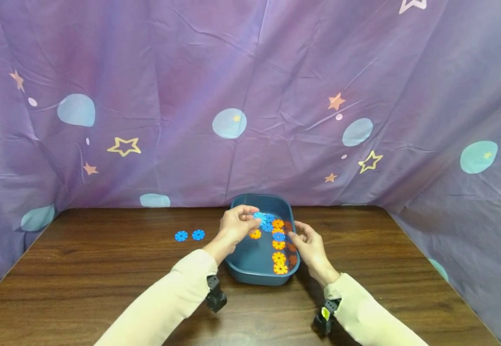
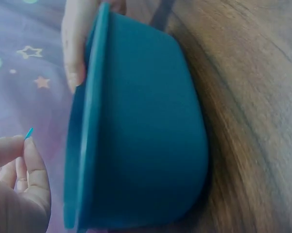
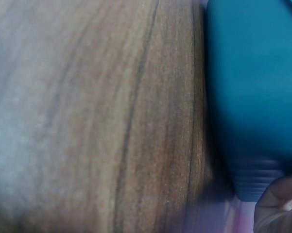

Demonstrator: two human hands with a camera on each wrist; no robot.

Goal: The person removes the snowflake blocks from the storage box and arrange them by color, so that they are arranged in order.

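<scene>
My left hand (image 1: 234, 227) is over the left side of a blue plastic basin (image 1: 250, 278). Thumb and forefinger pinch a thin blue notched disc (image 2: 28, 133), seen edge-on in the left wrist view. My right hand (image 1: 314, 249) grips the basin's right rim, with the thumb on the inner side and the fingers outside; in the right wrist view only part of this hand (image 3: 280, 203) shows at the lower corner. Inside the basin lie several blue notched discs (image 1: 267, 227) and a column of orange and yellow ones (image 1: 279, 258). One orange disc (image 1: 255, 234) lies under the left hand.
Two blue notched discs (image 1: 190, 235) lie side by side on the brown wooden table (image 1: 116, 274), left of the basin. A purple curtain (image 1: 181, 96) with stars and planets hangs behind the table's back edge, close to the basin's far end.
</scene>
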